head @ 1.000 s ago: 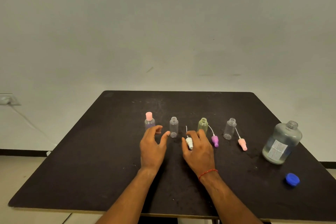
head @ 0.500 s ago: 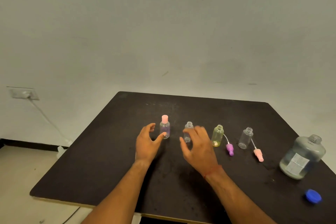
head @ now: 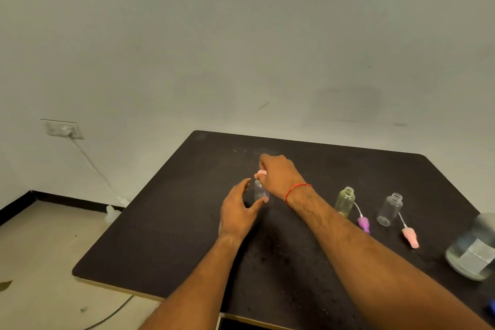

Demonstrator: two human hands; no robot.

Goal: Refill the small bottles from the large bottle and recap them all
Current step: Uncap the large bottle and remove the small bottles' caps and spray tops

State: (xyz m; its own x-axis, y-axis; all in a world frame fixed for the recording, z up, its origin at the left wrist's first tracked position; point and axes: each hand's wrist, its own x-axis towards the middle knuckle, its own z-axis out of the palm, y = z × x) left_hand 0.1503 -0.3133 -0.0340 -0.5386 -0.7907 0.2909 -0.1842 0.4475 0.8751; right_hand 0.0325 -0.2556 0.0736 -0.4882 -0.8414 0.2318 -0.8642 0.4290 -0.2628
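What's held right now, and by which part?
The right hand pinches the pink cap of the small bottle; left hand cups its body, thumb touching, grip unclear.

On the bench [head: 160, 249], the capped bottle [head: 261, 191] stands leftmost; two uncapped bottles [head: 345, 201] stand to its right, the large bottle [head: 471, 252] rightmost.

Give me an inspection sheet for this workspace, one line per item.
Surface: dark table, scuffed and speckled.
Job's things: capped bottle with pink cap; yellow bottle and clear bottle upright, uncapped; purple sprayer and pink sprayer lying beside them; large bottle at right edge.
Clutter: nothing seen.
Hands: left hand curls round capped bottle; right hand pinches pink cap.
Cables: white cord from wall socket; dark cable on floor.
Surroundings: pale, marked wall.
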